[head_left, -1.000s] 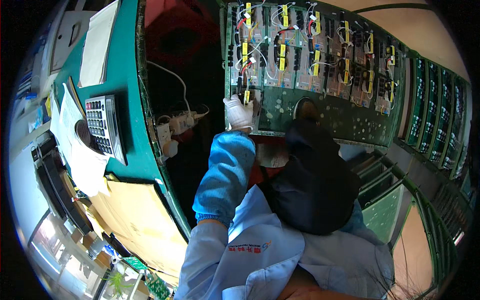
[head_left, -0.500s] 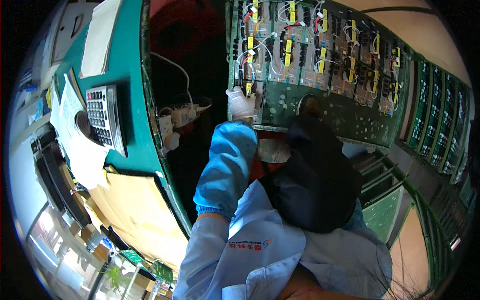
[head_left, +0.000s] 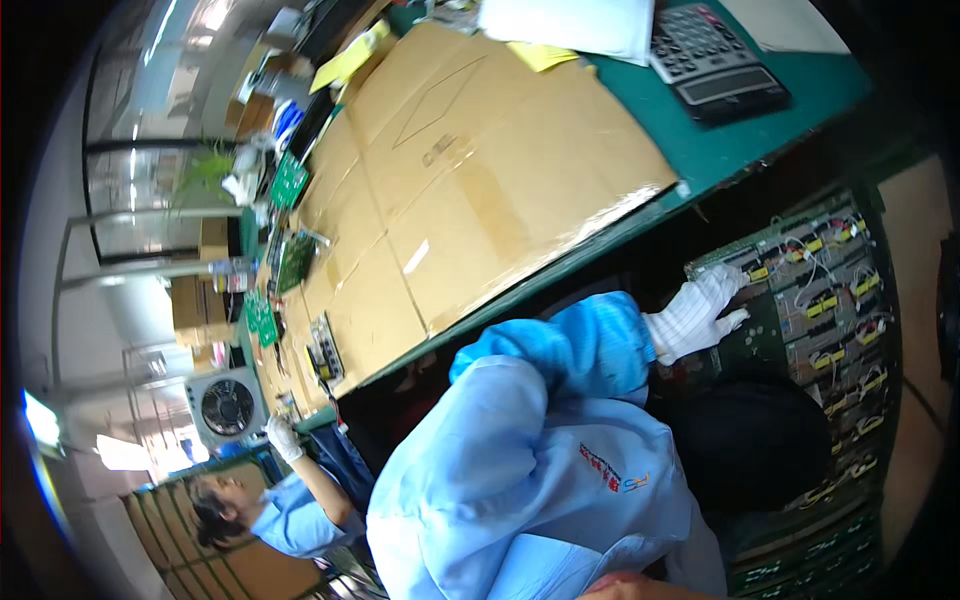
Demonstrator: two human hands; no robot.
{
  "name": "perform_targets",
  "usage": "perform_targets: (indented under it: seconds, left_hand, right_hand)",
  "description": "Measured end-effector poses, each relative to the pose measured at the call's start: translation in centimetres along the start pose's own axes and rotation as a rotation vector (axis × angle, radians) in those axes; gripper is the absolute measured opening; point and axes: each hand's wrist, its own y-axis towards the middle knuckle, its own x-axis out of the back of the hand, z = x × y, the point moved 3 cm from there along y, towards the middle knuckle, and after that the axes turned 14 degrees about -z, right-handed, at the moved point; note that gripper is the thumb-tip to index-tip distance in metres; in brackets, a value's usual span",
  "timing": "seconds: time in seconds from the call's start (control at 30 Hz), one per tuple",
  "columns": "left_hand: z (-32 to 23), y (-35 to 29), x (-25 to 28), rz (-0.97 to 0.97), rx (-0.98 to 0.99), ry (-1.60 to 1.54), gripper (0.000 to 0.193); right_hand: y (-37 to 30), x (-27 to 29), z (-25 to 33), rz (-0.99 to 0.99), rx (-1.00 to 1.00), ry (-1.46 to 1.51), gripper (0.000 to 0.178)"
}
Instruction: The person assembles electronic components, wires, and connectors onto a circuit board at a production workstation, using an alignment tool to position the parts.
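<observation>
My left hand, in a white glove with a blue sleeve cover on the forearm, reaches to a green tray of circuit boards. Its thumb stands apart from the fingers, and I see nothing held between them. The fingertips are at the yellow block on the nearest board; whether they touch it I cannot tell. More boards with yellow blocks, black parts and white wires lie in rows in the tray. My right hand is out of sight.
A green-topped workbench carries a large cardboard sheet, papers and a calculator. Loose green circuit boards lie toward its far end. At lower left a co-worker's gloved hand is by the bench, near a fan.
The view has swung toward the bench, bringing the cardboard and the co-worker into sight. My left hand remains at the tray's edge, its thumb and fingers now plainly spread.
</observation>
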Motion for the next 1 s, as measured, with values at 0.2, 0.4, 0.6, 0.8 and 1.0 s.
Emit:
perform_targets:
  seconds: [0.2, 0.4, 0.6, 0.8, 1.0]
  left_hand:
    - [-3.0, -3.0, 20.0, -0.363, -0.283, 0.201, 0.048]
    - [1.3, -14.8, 38.2, -0.85, -0.063, 1.002, 0.046]
    - [7.3, -32.2, 51.8, -0.962, 0.79, 1.63, 0.06]
    - [12.2, -38.5, 54.2, -0.961, 1.153, 1.521, 0.055]
    - [15.1, -40.8, 57.0, -0.849, 1.107, 1.436, 0.066]
  right_hand:
    - [3.7, -1.3, 7.6, 0.124, 0.208, -0.16, 0.028]
    - [3.4, -2.8, 12.3, 0.238, 0.3, -0.308, 0.028]
    - [-2.9, -1.0, 10.5, 0.249, 0.135, -0.43, 0.028]
    - [-13.4, 9.0, 5.5, 0.137, -0.155, -0.537, 0.028]
    - [-14.2, 10.1, 12.6, -0.01, 0.033, -0.239, 0.02]
